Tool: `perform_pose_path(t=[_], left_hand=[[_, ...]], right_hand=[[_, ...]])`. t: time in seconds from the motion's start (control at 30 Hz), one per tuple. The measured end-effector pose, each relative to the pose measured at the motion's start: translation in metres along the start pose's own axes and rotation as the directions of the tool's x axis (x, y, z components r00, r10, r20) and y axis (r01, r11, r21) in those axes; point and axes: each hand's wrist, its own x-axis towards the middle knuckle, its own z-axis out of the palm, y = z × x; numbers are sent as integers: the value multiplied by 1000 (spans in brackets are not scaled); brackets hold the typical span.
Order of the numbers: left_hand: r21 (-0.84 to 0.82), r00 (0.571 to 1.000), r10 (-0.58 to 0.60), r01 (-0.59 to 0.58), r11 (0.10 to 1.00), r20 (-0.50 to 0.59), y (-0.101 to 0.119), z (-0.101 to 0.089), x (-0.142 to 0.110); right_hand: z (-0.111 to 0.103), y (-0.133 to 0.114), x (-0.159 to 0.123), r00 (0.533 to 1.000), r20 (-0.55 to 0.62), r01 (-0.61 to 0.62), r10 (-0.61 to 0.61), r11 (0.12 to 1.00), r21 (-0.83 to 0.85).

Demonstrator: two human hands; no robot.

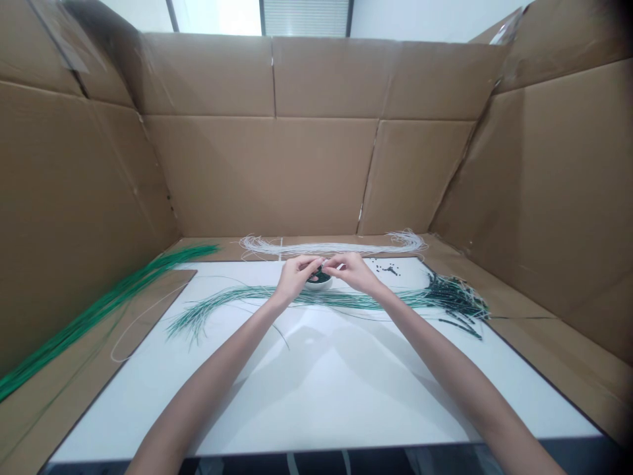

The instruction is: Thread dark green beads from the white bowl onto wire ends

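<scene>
My left hand (295, 274) and my right hand (353, 270) meet over a small white bowl (320, 285) filled with dark green bits that look like beads. Fingers of both hands are pinched close together, thumb against fingertips. A tiny pale bit shows between them, too small to name. Beneath my wrists a long bundle of thin green strands (341, 300) stretches across the white board (316, 396). Its right end carries dark, bead-covered lengths (455, 295); the left end fans out loose.
Behind the hands lies a bundle of white strands (336, 249). Another green bundle (109, 297) runs along the left side. Small dark beads (390, 269) are scattered right of the bowl. A thin white loop (115, 349) hangs over the left edge. Cardboard walls (267, 178) enclose the board.
</scene>
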Motion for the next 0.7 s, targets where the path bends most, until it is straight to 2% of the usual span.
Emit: perform_pose_path(t=[0.1, 0.2, 0.27, 0.3, 0.43, 0.5, 0.57, 0.63, 0.67, 0.7], left_hand=[[105, 989, -129, 120, 987, 76, 11, -15, 2], [361, 930, -307, 220, 906, 202, 22, -40, 3], [486, 887, -382, 221, 846, 260, 27, -54, 3], [507, 878, -386, 205, 837, 282, 29, -59, 3], [413, 910, -289, 150, 898, 298, 28, -60, 4], [356, 932, -252, 150, 922, 259, 25, -56, 5], [359, 957, -207, 125, 925, 201, 22, -51, 7], [412, 979, -143, 70, 908, 148, 18, -47, 8], [439, 985, -110, 42, 898, 131, 16, -45, 8], [460, 989, -84, 19, 887, 120, 15, -43, 8]], right_hand=[[-7, 3, 1, 999, -39, -28, 31, 998, 62], [-17, 8, 2, 993, -93, -70, 77, 995, 74], [-23, 12, 1, 986, -125, -102, 108, 993, 60], [-25, 14, 1, 982, -142, -116, 122, 992, 51], [-28, 24, 2, 971, -154, -173, 181, 983, 65], [-27, 26, 2, 969, -115, -213, 218, 975, 58], [-25, 24, 1, 962, -149, -232, 228, 973, -10], [-20, 17, -2, 961, -250, -155, 118, 979, -135], [-17, 12, -3, 960, -279, -74, 13, 975, -209], [-13, 6, -4, 960, -262, 28, -103, 961, -276]])
